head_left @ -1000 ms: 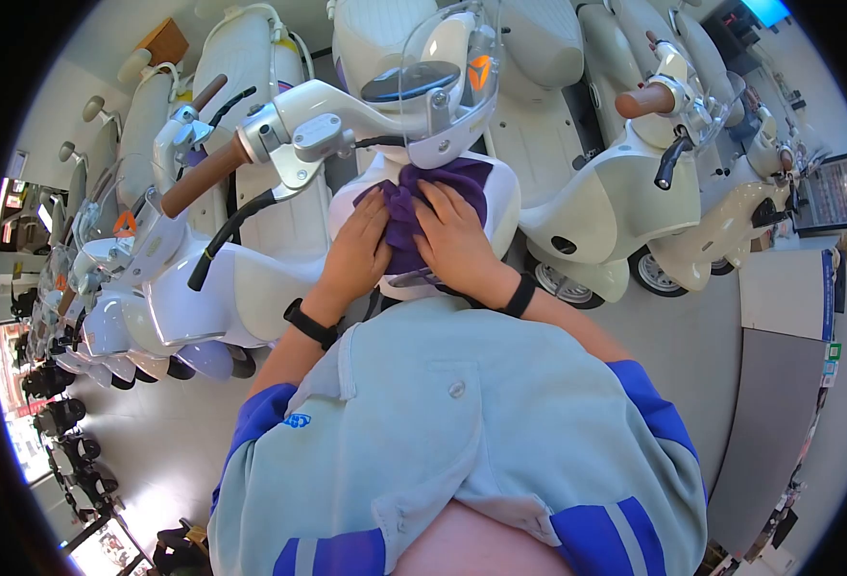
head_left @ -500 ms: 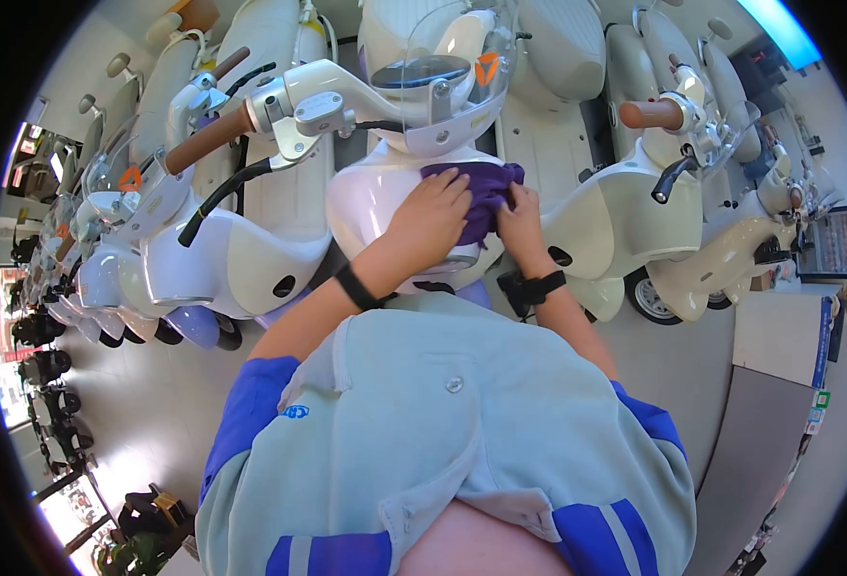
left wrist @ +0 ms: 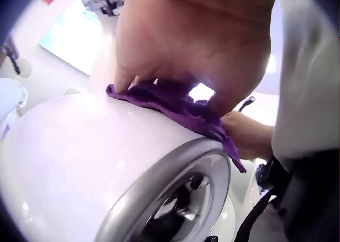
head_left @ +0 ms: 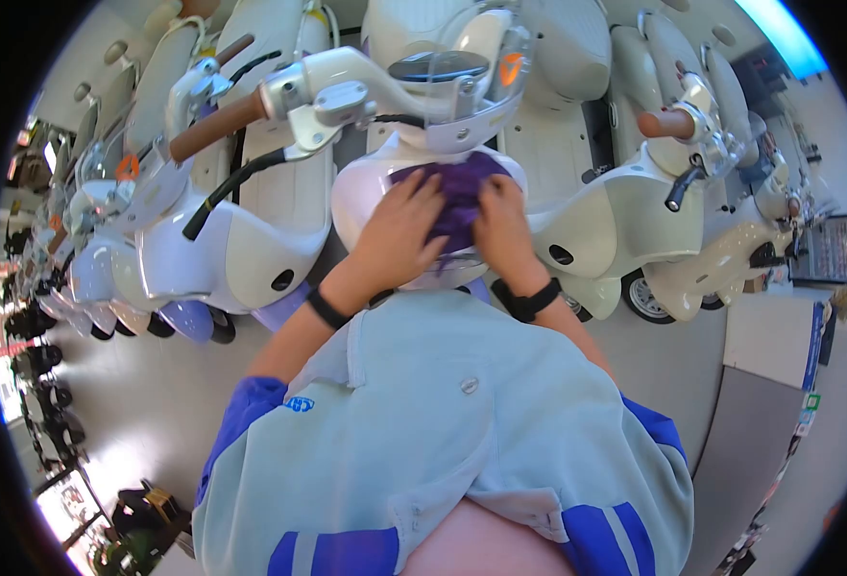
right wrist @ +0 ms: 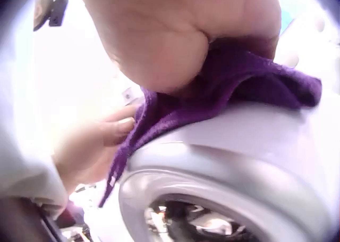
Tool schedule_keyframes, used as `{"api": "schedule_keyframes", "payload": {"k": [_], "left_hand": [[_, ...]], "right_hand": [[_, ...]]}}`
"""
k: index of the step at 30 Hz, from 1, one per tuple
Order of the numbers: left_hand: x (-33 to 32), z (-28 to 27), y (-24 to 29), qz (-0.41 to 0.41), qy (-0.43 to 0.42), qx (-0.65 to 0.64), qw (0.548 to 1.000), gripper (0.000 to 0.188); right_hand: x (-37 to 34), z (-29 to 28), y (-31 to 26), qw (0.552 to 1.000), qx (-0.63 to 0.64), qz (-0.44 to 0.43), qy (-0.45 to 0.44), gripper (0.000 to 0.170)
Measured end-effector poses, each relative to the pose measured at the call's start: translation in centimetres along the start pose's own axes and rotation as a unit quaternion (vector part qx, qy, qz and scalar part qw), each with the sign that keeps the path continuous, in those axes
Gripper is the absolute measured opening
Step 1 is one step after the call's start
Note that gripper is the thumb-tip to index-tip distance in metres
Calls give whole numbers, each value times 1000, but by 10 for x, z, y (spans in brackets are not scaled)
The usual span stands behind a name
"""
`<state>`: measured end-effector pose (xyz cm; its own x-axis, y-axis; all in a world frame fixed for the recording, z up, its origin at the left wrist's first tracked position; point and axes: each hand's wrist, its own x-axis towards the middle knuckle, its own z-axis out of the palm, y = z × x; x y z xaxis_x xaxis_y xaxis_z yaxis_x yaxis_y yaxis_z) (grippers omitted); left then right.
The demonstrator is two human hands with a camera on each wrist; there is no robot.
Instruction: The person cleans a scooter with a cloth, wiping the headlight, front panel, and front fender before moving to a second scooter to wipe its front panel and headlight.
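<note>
A purple cloth [head_left: 457, 197] lies bunched over the white front of a scooter [head_left: 361, 197], just above its round headlight [left wrist: 180, 210]. My left hand [head_left: 404, 230] presses the left part of the cloth with spread fingers; in the left wrist view its fingertips and thumb touch down on the fabric with a gap under the palm. The right hand [head_left: 505, 230] holds the cloth's right part. Seen from the right wrist, folds of the cloth [right wrist: 234, 82] come out from under the thumb and palm, with the fingertips hidden.
Above the hands are the scooter's windshield [head_left: 481, 77] and its handlebar with a brown grip [head_left: 217, 127]. A second scooter [head_left: 625, 211] stands close on the right, others on the left [head_left: 222, 250]. A grey counter [head_left: 750, 432] is at the far right.
Both hands were first close together on the cloth; the right then moved outward to its right edge. Since then, cloth and hands have shifted, with the cloth now spread further left.
</note>
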<state>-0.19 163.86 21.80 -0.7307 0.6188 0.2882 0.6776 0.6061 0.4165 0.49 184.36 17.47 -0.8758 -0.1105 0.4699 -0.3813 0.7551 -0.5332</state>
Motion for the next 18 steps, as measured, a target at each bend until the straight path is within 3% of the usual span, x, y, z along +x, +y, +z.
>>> {"api": "schedule_keyframes", "payload": {"k": [4, 7, 12, 18], "left_hand": [[31, 31, 12, 47, -29, 70, 996, 56], [32, 42, 5, 54, 2, 50, 997, 46], [-4, 16, -34, 30, 45, -75, 996, 34], [-56, 14, -96, -57, 116, -122, 984, 32]], "right_hand": [[-15, 4, 52, 982, 52, 174, -54, 37], [-5, 4, 38, 983, 1, 172, -61, 36], [16, -10, -44, 982, -113, 62, -139, 43], [42, 32, -101, 957, -221, -70, -171, 55]]}}
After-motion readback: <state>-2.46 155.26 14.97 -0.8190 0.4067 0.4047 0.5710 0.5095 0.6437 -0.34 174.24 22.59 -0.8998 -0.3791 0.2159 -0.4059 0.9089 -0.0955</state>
